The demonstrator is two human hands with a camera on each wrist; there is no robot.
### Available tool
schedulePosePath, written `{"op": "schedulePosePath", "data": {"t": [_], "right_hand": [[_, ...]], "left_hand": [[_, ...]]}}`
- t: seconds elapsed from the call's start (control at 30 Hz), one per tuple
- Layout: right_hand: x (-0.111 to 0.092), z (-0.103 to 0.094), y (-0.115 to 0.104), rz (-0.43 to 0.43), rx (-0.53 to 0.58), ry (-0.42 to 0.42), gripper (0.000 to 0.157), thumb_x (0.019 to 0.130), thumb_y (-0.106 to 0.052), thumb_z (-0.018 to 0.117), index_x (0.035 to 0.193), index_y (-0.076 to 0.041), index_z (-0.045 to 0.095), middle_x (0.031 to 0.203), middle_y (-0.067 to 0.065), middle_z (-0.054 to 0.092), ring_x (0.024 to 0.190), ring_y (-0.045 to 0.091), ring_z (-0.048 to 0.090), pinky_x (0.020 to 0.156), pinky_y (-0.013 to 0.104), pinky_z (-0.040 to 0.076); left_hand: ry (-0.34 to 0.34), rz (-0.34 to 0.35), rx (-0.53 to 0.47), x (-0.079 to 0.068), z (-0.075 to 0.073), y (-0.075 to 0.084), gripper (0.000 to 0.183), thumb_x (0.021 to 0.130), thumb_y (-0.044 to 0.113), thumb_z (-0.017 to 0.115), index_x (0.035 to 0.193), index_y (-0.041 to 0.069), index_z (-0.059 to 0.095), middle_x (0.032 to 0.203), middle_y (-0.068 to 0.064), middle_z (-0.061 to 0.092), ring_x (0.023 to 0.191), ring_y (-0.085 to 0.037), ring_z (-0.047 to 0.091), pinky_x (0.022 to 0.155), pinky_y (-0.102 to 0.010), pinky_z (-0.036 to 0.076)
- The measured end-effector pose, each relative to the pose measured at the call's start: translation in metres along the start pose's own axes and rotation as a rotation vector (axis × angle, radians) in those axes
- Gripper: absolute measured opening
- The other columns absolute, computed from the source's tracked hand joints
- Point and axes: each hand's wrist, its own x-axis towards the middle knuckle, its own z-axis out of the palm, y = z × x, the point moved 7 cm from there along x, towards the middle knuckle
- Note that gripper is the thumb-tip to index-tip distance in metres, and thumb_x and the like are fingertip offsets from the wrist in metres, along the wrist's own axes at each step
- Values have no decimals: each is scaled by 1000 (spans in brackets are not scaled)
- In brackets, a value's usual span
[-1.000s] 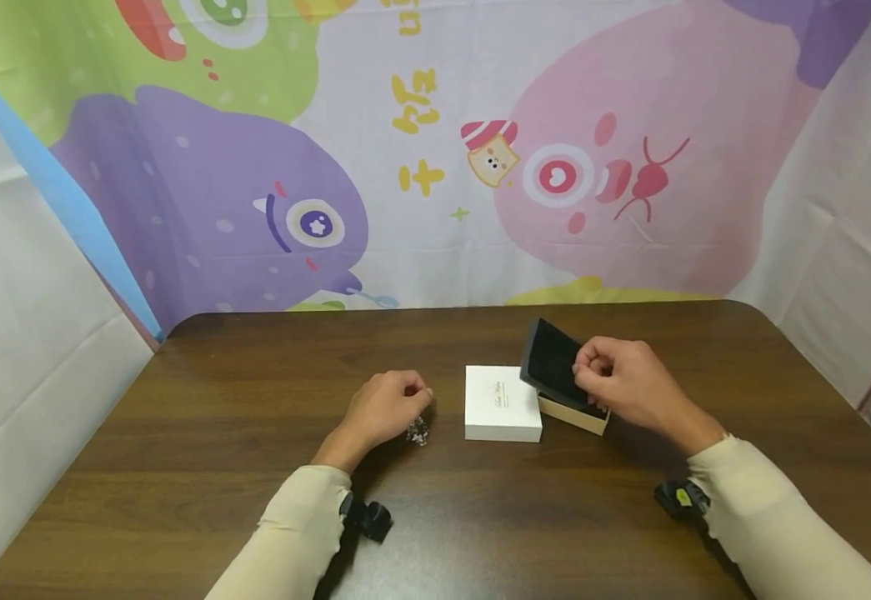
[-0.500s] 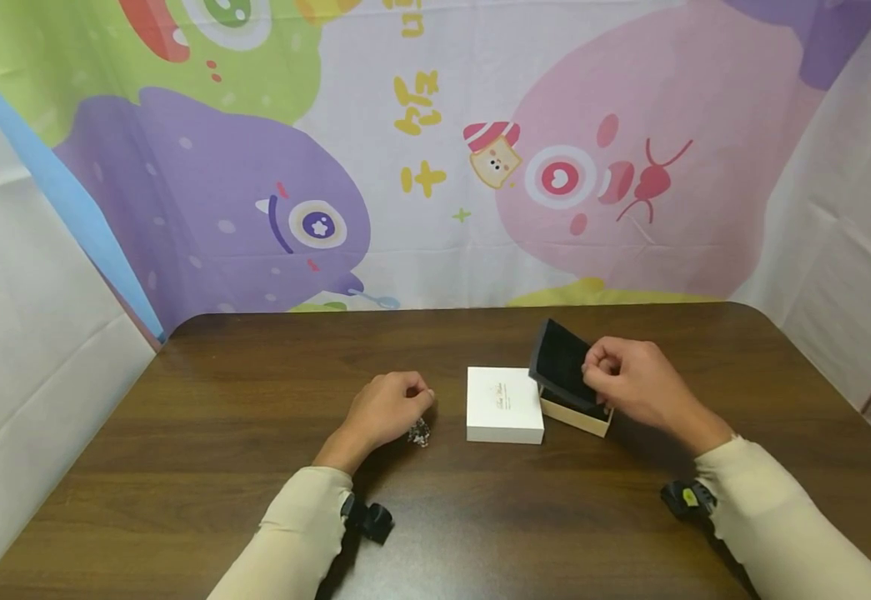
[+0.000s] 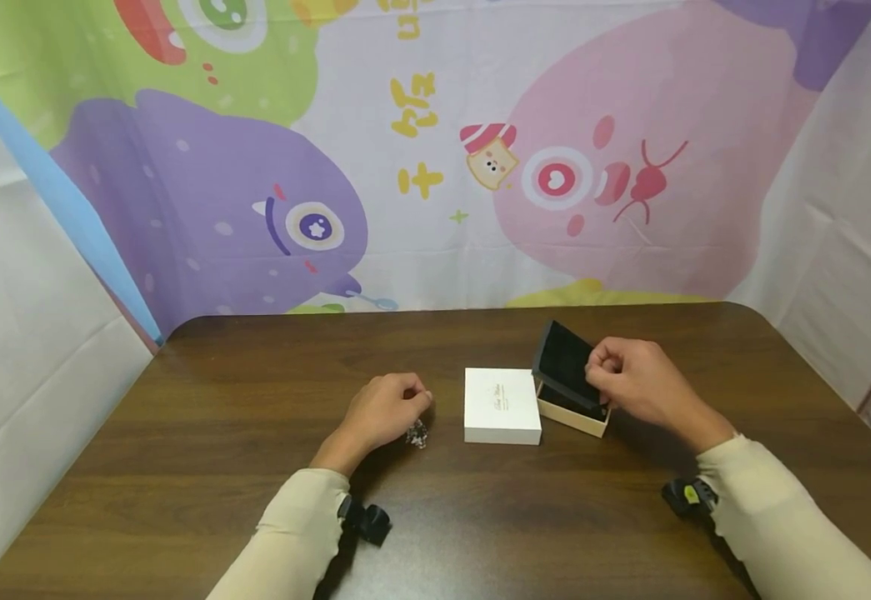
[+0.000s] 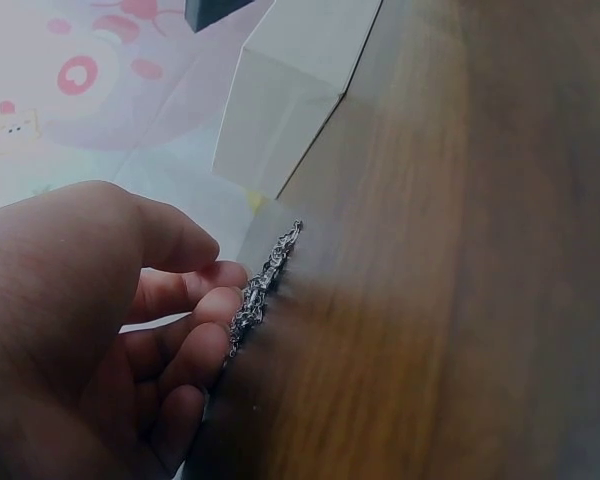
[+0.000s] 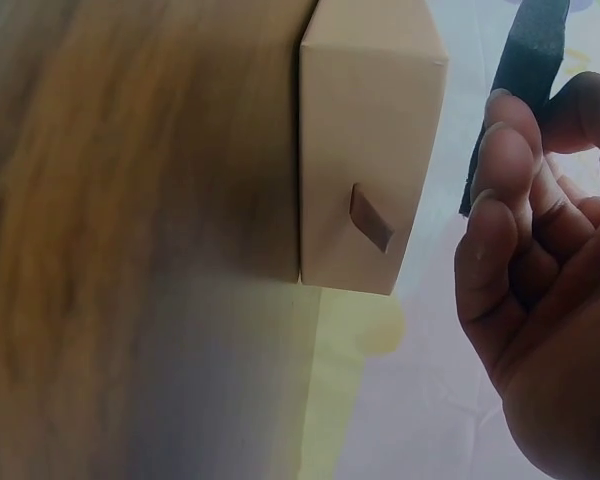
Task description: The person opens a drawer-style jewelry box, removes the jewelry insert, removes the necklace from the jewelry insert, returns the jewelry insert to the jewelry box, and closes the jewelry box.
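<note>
My right hand point(image 3: 633, 379) pinches the edge of a black foam pad point(image 3: 561, 360), which is tilted up over a small tan box base point(image 3: 576, 418). In the right wrist view, the thumb and fingers close on the pad point(image 5: 533, 55) above the box's side. On the left, my left hand point(image 3: 381, 410) rests on the table with its fingers loosely bent. A silver chain point(image 4: 265, 290) lies in a small heap right at those fingertips, and the thumb stays apart from it.
Between the hands a white box lid point(image 3: 501, 403) with gold lettering stands next to the tan base. A small tab point(image 5: 370, 218) sticks out of the base's side. The brown wooden table point(image 3: 465, 525) ends at a cartoon-printed cloth point(image 3: 435, 267).
My right hand and the tilted black pad have shifted slightly to the right. The left hand, the chain and the white lid have kept their places.
</note>
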Motion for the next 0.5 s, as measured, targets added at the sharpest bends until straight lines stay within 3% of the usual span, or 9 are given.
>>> {"op": "schedulePosePath", "data": {"t": [0.5], "right_hand": [[1, -4, 7, 81, -50, 0, 9, 90, -11, 62, 82, -6, 62, 64, 0, 62, 57, 17, 63, 53, 31, 52]], "left_hand": [[-4, 12, -14, 0, -1, 1, 14, 95, 25, 63, 86, 24, 73, 82, 11, 68, 73, -12, 59, 70, -37, 46]]}}
